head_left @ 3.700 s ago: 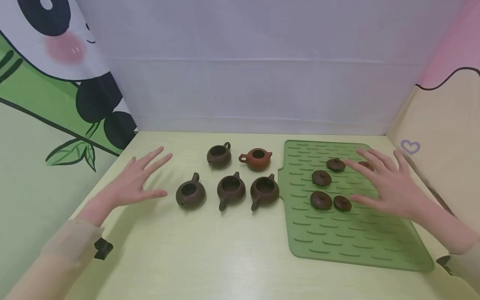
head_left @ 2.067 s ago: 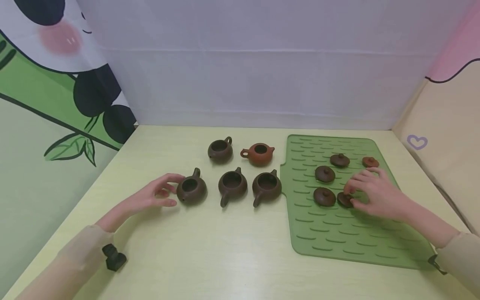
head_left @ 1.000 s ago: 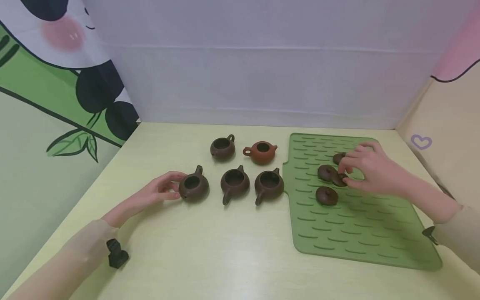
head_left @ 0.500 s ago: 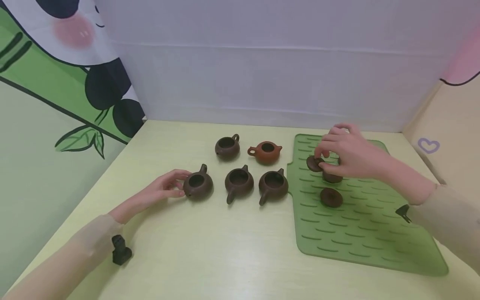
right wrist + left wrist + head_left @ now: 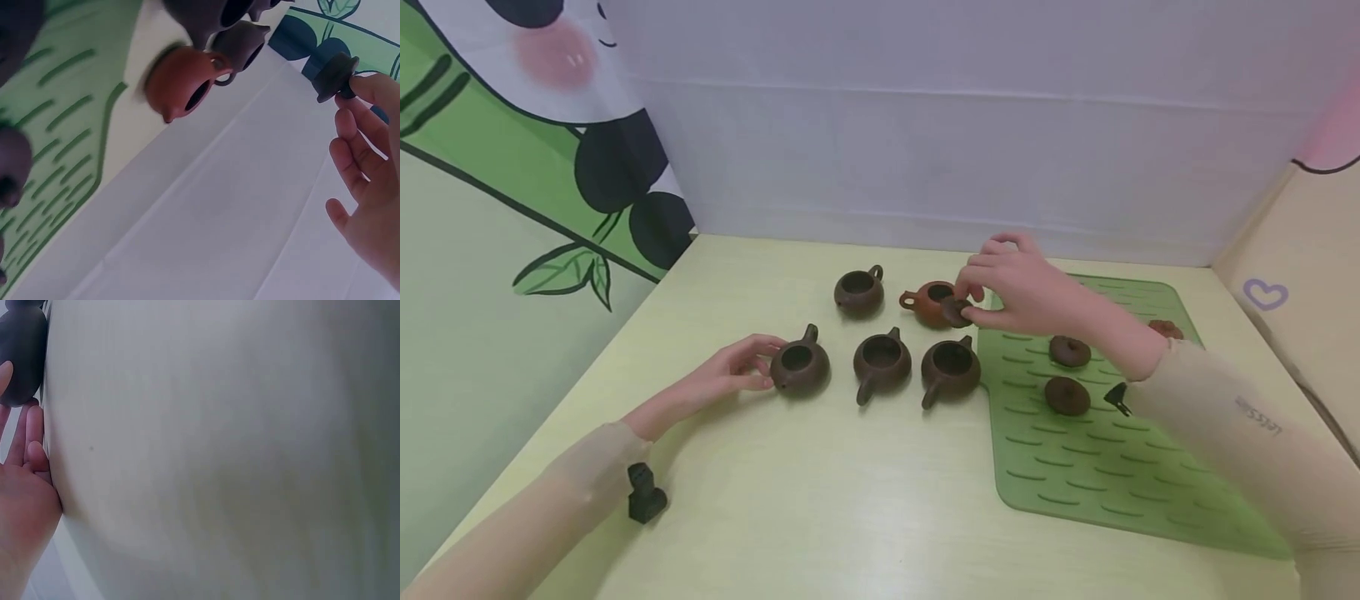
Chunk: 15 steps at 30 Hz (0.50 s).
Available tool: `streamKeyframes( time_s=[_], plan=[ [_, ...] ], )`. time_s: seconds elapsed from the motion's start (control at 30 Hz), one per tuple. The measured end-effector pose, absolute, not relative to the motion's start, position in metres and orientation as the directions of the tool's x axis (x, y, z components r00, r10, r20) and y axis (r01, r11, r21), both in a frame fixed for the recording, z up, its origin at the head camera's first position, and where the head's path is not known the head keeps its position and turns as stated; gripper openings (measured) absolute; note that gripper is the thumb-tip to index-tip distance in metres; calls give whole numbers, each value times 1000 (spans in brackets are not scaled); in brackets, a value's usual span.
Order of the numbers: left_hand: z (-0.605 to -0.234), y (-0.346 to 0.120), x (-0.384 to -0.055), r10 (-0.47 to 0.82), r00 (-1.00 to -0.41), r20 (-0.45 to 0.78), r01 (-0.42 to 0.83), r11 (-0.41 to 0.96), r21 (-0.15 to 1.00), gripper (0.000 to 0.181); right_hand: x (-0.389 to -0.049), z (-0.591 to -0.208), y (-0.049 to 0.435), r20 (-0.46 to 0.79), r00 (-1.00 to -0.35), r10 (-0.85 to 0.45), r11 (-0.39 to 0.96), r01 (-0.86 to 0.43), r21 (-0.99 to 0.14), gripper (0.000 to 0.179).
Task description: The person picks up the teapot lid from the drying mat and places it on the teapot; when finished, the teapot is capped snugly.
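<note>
My right hand (image 5: 1018,287) pinches a dark brown teapot lid (image 5: 956,312) by its knob. In the head view the lid overlaps the red-brown teapot (image 5: 928,307); the right wrist view shows the lid (image 5: 335,76) raised, its knob between thumb and fingers. My left hand (image 5: 737,371) holds the side of the leftmost dark teapot (image 5: 801,368), thumb in front and fingers behind. That teapot stands lidless on the table, its round opening facing up. In the left wrist view only part of the teapot (image 5: 24,356) shows, with the fingers against it.
Beside it stand more lidless dark teapots: one in the middle (image 5: 882,363), one to its right (image 5: 951,369) and one behind (image 5: 859,293). On the green mat (image 5: 1037,475) lie dark lids (image 5: 1067,396) and a reddish lid (image 5: 1165,330), partly hidden by the right arm.
My right hand took a dark lid off the mat and carried it left, past the mat's edge to the red-brown teapot. My left hand came from the open table to the leftmost teapot.
</note>
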<state>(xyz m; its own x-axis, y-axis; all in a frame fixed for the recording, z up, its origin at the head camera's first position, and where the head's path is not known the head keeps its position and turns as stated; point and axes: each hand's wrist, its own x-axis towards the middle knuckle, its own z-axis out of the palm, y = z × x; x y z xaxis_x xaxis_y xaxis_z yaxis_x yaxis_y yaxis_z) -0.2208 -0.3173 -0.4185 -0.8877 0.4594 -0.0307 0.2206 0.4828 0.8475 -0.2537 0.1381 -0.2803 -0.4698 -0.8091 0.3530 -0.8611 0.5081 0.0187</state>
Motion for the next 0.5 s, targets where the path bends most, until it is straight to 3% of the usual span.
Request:
streamKeyframes(
  time_s=[0.5],
  plan=[
    [-421, -317, -224, 462, -886, -38, 215, 481, 850, 53, -268, -285, 50, 335, -435, -836, 440, -896, -66, 7]
  ],
)
